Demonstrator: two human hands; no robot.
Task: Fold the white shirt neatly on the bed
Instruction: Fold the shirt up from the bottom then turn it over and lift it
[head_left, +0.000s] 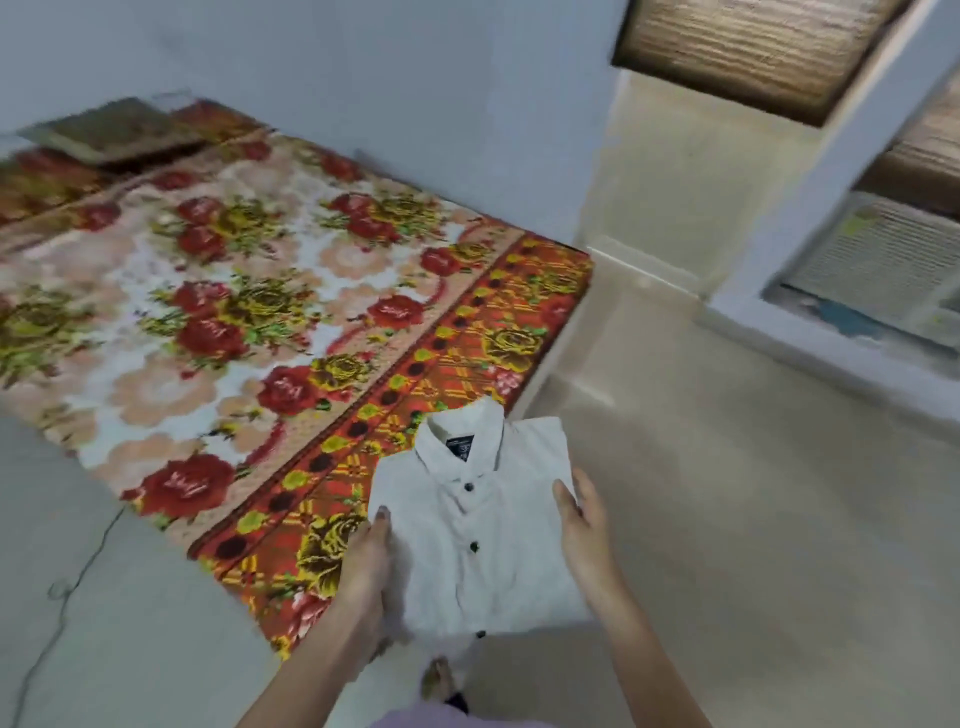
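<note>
The white shirt (467, 535) is folded into a compact rectangle, with its collar pointing away from me and dark buttons down the front. I hold it in the air over the near corner of the bed (234, 312), which has a red and yellow floral cover. My left hand (366, 561) grips the shirt's left edge, thumb on top. My right hand (582, 514) holds the right edge, with the thumb on the cloth and the fingers behind it.
A folded brownish blanket or pillow (114, 130) lies at the far end of the bed. Pale floor (727, 519) spreads to the right, with a boxy grilled unit (878, 265) by the wall. A thin cable (78, 577) runs along the floor at left.
</note>
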